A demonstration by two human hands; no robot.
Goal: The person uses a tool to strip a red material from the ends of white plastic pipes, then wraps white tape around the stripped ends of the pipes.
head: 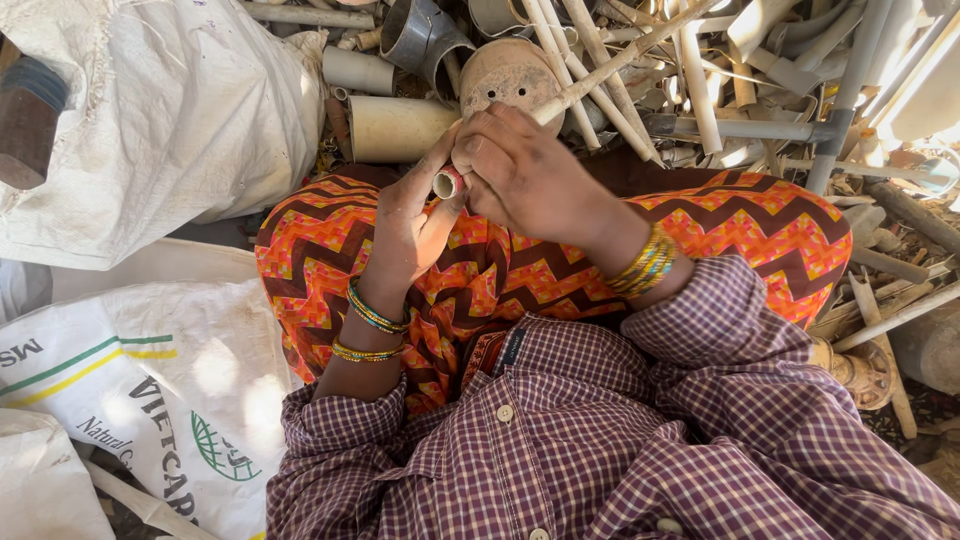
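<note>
Large white woven sack (180,110) at upper left, bulging and creased, unprinted on the visible side; second white woven sack (150,380) at lower left beside the knee, lying flat, printed with dark lettering, a green and yellow stripe and a round green emblem; corner of a third plain white sack (35,480) at bottom left, partly out of view
</note>
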